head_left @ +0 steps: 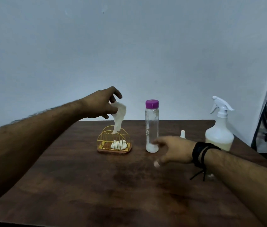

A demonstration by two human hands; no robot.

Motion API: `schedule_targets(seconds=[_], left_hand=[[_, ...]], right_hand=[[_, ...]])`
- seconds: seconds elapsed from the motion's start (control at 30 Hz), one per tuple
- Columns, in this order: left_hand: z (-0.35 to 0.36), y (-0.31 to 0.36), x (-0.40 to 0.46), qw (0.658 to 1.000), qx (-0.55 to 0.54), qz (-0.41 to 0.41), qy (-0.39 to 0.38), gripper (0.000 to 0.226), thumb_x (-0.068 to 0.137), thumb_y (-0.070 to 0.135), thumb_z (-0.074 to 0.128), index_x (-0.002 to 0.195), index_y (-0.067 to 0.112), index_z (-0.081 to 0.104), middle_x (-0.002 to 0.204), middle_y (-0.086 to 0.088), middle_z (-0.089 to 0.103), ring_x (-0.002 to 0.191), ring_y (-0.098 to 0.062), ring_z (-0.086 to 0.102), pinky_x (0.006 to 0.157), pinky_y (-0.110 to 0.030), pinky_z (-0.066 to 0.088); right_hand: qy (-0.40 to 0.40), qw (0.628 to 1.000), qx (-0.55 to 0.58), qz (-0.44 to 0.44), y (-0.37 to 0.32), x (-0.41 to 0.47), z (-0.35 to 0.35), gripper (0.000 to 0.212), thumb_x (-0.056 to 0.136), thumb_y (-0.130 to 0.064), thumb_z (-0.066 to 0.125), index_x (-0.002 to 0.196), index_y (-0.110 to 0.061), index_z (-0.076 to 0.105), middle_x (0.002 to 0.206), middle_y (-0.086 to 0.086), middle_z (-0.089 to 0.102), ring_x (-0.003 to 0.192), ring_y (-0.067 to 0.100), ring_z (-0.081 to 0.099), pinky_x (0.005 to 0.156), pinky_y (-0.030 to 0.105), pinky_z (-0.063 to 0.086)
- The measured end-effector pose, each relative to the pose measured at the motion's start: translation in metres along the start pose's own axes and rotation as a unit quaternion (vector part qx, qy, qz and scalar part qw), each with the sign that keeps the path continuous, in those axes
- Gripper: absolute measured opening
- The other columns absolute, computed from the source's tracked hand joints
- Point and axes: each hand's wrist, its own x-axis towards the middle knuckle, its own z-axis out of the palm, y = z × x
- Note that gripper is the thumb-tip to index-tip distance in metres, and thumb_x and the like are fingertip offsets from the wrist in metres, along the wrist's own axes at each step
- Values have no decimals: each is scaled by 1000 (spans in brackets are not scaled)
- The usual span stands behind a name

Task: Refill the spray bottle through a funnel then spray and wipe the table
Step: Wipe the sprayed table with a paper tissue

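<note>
1. Right hand (173, 149), fingers loosely spread and blurred, hovers over the dark wooden table (96, 185) beside a purple-capped bottle (152, 126).
2. Left hand (102, 104) pinches a tissue (118, 117) rising from the gold wire holder (113, 141).
3. The spray bottle (219, 128) stands upright near the table's far right corner.

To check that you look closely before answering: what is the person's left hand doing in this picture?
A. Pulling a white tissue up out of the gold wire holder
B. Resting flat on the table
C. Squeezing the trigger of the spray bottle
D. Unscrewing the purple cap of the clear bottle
A: the left hand pinches a white tissue whose lower end is still inside the gold wire holder, well away from the spray bottle.
</note>
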Motion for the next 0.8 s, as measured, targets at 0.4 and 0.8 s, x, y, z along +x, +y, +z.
schedule_targets(seconds=[0.4, 0.8], left_hand=[[60, 73, -32, 961, -233, -21, -148, 16, 101, 11, 55, 113, 6, 64, 98, -10, 72, 69, -13, 74, 47, -17, 51], [175, 57, -15, 941, 189, 279, -27, 25, 97, 22, 61, 121, 24, 64, 125, 1, 61, 112, -18, 59, 90, -31, 48]], right_hand=[[-27, 931, 364, -23, 32, -40, -27, 10, 88, -28, 83, 97, -26, 78, 98, 2, 74, 93, 18, 65, 72, 31, 50], [230, 955, -184, 32, 81, -66, -20, 21, 100, -25, 57, 114, -28, 73, 112, -3, 74, 107, 24, 66, 86, 36, 51]])
